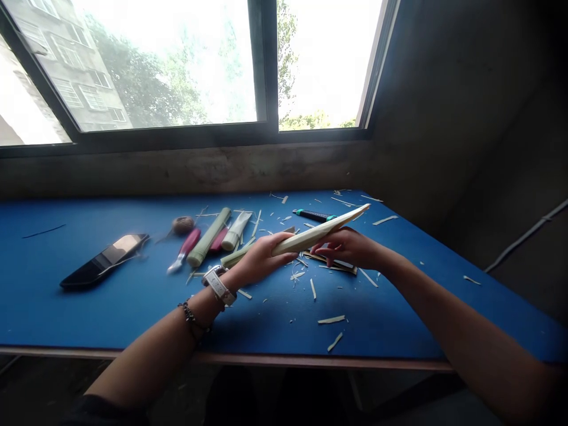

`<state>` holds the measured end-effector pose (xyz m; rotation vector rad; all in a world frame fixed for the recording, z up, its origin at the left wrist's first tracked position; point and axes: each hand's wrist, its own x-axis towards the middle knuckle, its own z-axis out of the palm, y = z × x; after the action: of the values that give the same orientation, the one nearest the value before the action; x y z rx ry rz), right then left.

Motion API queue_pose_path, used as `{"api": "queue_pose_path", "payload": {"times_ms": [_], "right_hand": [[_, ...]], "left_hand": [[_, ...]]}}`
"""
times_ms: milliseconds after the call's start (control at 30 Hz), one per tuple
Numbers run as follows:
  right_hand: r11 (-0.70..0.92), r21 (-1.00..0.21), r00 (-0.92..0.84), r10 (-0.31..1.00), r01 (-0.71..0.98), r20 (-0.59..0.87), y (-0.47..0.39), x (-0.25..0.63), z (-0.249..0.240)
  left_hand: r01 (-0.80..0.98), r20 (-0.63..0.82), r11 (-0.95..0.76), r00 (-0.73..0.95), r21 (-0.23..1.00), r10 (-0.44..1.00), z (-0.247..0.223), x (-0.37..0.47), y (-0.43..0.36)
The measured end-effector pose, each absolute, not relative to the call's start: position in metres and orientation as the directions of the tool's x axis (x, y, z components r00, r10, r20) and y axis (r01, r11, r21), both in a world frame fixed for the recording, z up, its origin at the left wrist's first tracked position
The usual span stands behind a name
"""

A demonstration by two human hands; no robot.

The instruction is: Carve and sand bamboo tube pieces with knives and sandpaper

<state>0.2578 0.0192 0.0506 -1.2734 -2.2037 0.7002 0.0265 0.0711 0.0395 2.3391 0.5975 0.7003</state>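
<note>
"Closed around one whittled stick (326, 231), the left hand (262, 255) holds the thicker end between thumb and fingers. Where is the stick?"

"Raised above the tabletop (151, 322), right of its middle, with the pointed end directed toward the far right corner. The right hand (345, 247) is at the stick's forward half, fingers loosely bent; whether they touch or grip it cannot be told from this view."

"What lies nearest?"

"One utility knife (313, 215), black and teal, beyond the stick on the side of the far edge. Brown strips (339, 265), partly hidden, lie below the right hand; their number is unclear. Pale shavings (331, 320) surround the hands, too many to count; two lie apart, toward the near edge."

"And left of these?"

"Three green stalk pieces: one long thick piece (209, 238), one shorter thick piece (237, 231) beside it, and a third piece (235, 255) partly covered by the left hand. Two red items: one red-handled tool (190, 242) with a metal end, and one red object (219, 240) between the thick pieces. One ball of twine (183, 224) lies farther toward the far edge."

"Farther left?"

"One phone (100, 263), crossed by a thin strand, and one dark strand (43, 231) nearer the far edge."

"Worn items?"

"One watch (220, 285) and one dark bracelet (188, 313), both on the left arm."
</note>
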Motion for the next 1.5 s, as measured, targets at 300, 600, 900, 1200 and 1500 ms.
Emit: {"api": "queue_pose_path", "payload": {"times_ms": [300,600,900,1200,1500], "right_hand": [[0.403,-0.728,-0.395,0.897,0.555,0.196,0.02,0.287,0.057],[0.449,-0.753,-0.289,0.892,0.48,0.347,0.015,0.284,0.063],[0.367,-0.762,-0.43,0.893,0.533,0.129,0.017,0.252,0.047],[0.358,-0.744,-0.362,0.917,0.564,0.166,0.012,0.265,0.058],[0.428,-0.749,-0.327,0.899,0.506,0.292,0.01,0.275,0.062]], "left_hand": [[0.223,0.343,-0.718,0.76,0.66,0.552,0.039,0.025,0.073],[0.232,0.357,-0.693,0.721,0.683,0.593,0.043,0.022,0.072],[0.219,0.337,-0.711,0.763,0.669,0.552,0.042,0.026,0.068],[0.203,0.328,-0.71,0.779,0.675,0.535,0.039,0.025,0.071],[0.226,0.32,-0.653,0.728,0.723,0.606,0.044,0.022,0.072]]}}
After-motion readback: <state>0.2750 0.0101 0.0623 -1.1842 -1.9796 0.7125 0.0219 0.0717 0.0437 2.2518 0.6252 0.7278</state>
